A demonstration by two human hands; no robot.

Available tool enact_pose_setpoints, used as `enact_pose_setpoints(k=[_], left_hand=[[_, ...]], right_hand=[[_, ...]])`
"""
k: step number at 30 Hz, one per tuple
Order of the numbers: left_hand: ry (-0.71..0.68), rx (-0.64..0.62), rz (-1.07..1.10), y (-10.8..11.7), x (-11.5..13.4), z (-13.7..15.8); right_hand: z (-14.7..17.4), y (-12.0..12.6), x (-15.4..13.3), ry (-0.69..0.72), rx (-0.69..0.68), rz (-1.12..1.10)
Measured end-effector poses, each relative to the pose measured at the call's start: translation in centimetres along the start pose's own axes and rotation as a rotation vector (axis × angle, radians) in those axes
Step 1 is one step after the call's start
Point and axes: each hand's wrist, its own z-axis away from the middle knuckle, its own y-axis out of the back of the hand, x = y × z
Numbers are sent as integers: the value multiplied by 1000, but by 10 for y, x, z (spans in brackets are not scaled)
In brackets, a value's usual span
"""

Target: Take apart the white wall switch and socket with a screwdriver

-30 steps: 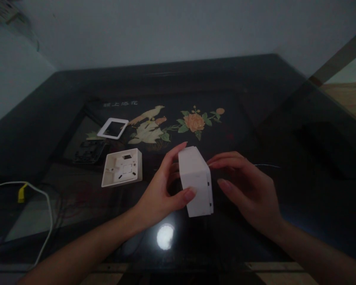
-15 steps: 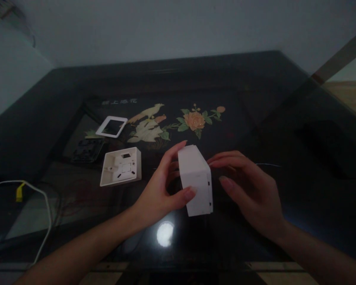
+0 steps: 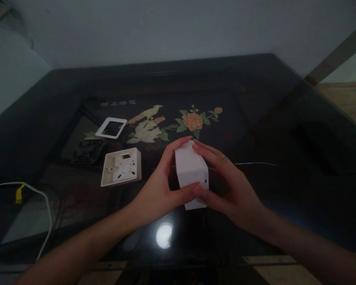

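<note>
The underside of the white box is out of sight, and the left hand and right hand cover parts of its other faces, with some fingertips lost behind it. The bottom edge cuts the left forearm, the right edge cuts the right one, and the white cable leaves at the left. Dimness blurs the black part's details and the object high on the wall.

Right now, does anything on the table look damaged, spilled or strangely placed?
Nothing stands out, though the picture is dim: I see no spill or break. The left hand and right hand hold a white box; an open box and a white frame lie to its left.
</note>
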Motion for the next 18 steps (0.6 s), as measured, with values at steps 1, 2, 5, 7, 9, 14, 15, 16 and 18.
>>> enact_pose_setpoints(k=[1, 2, 5, 7, 9, 14, 15, 16, 18], left_hand=[[-25, 5, -6, 2, 7, -4], [-59, 9, -10, 5, 14, -9], [-191, 45, 9, 15, 34, -24], [-270, 63, 61, 21, 43, -31], [-324, 67, 114, 26, 47, -34], [-362, 115, 39, 30, 41, -26], [-366, 120, 21, 30, 40, -24], [-374, 124, 7, 30, 39, -23], [-395, 138, -33, 29, 38, -22]], right_hand=[[-7, 2, -3, 26, -4, 17], [-15, 6, -8, 60, -8, 29], [-42, 18, -23, 184, -23, 53], [-57, 25, -33, 241, -37, 52], [-66, 30, -41, 259, -53, 48], [-64, 29, -46, 263, -108, 147], [-62, 28, -46, 265, -112, 176], [-60, 27, -46, 268, -109, 207], [-59, 26, -46, 285, -88, 274]])
